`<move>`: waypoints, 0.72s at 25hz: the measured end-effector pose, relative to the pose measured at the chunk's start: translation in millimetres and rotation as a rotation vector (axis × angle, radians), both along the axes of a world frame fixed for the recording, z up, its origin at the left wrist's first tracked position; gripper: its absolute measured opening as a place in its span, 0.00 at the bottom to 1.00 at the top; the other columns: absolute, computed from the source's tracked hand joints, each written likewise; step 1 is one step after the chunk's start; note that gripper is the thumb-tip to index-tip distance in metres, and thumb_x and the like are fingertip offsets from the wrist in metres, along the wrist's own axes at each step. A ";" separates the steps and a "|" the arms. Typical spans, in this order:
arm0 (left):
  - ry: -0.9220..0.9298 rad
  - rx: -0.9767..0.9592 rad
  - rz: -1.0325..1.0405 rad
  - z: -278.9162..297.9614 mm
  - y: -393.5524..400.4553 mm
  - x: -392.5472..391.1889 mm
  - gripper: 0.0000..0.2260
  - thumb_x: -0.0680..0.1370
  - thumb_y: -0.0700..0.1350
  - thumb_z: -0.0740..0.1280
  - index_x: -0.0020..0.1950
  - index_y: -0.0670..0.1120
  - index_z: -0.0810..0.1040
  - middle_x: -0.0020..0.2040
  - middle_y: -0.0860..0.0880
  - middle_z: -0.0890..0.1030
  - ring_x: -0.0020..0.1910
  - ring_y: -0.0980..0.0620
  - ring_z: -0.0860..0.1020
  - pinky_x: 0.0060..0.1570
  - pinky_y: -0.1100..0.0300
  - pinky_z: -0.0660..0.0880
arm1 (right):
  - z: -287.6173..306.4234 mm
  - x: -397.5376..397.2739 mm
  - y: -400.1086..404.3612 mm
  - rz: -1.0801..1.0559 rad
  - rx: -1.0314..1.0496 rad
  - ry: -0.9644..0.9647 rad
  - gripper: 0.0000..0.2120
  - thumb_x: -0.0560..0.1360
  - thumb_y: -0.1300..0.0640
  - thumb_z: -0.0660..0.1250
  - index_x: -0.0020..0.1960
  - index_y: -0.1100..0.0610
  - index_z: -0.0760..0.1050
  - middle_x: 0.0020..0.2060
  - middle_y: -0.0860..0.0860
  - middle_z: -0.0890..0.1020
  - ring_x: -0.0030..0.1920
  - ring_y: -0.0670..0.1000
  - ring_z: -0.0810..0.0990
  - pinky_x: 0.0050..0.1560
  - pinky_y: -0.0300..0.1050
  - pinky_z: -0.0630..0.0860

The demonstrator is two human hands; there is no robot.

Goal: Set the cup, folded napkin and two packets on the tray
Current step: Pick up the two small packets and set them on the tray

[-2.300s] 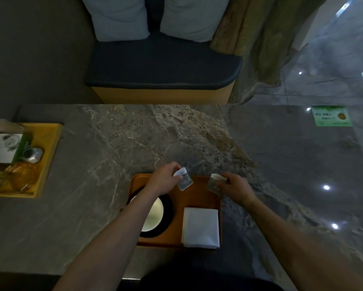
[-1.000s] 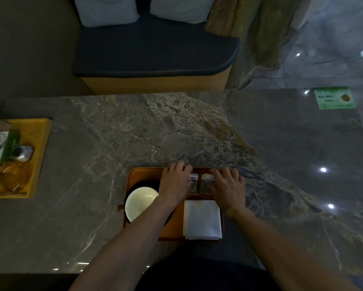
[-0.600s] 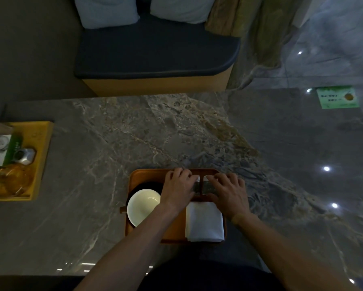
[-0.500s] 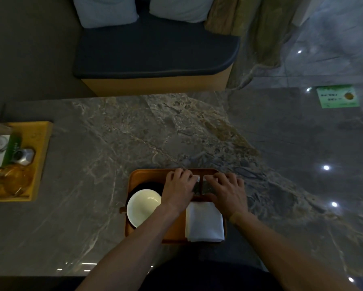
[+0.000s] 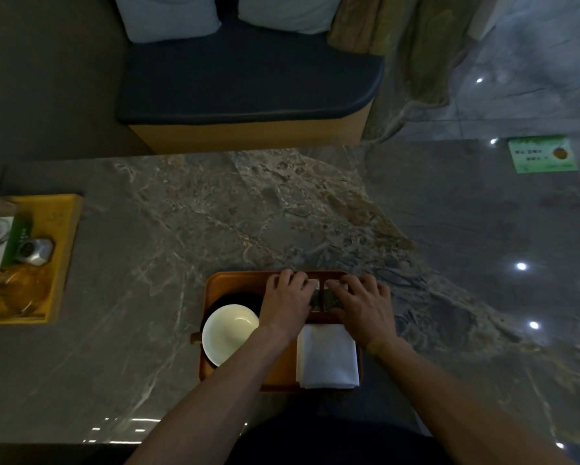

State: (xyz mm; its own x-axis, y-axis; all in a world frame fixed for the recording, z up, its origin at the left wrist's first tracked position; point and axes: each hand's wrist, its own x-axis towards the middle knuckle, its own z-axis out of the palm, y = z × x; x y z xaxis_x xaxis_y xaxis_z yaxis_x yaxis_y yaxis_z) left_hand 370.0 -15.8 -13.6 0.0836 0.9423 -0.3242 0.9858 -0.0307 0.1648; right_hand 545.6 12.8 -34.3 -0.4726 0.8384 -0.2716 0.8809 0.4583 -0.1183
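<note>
From the head camera, looking straight down: a brown tray [image 5: 235,283] sits at the near edge of the marble table [image 5: 214,213], and everything is on it. The white cup [image 5: 229,333] stands in the tray's left half on a dark round saucer [image 5: 238,298], mouth up. The folded napkin [image 5: 327,355] lies flat in the near right corner, its near edge right at the tray's rim.

Both hands are down at the far side of the tray. The left hand [image 5: 286,305] lies palm down, fingers spread flat over the left packet [image 5: 315,297], pressing on it rather than gripping. The right hand [image 5: 362,310] mirrors it, flat and unclenched on the right packet [image 5: 330,298]. The two packets lie side by side, a thin gap between them, just beyond the napkin; only slivers show between the fingers.

Off to the left, well apart, a yellow tray [image 5: 63,236] holds a small metal tin [image 5: 35,251], a green-and-white box [image 5: 0,241] and a glass piece I cannot make out. A green card [image 5: 543,158] lies at the table's far right corner. Beyond the table, a dark bench cushion [image 5: 248,82] with two pale pillows [image 5: 167,15].
</note>
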 end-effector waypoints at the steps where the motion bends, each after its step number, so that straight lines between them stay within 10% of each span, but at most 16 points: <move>1: 0.000 -0.001 0.000 -0.2 0.5 0.1 0.21 0.78 0.49 0.66 0.70 0.53 0.68 0.66 0.49 0.72 0.66 0.45 0.66 0.65 0.48 0.65 | -0.1 -0.2 1.2 0.000 0.002 0.003 0.29 0.69 0.41 0.72 0.67 0.44 0.70 0.61 0.52 0.76 0.58 0.58 0.71 0.53 0.56 0.71; 18: -0.010 -0.004 0.018 -2.3 2.0 -0.2 0.21 0.77 0.49 0.66 0.70 0.53 0.67 0.66 0.49 0.70 0.66 0.45 0.65 0.66 0.48 0.65 | 2.5 -2.5 4.2 -0.032 -0.009 0.046 0.26 0.69 0.44 0.73 0.65 0.45 0.73 0.60 0.53 0.76 0.59 0.60 0.72 0.55 0.58 0.71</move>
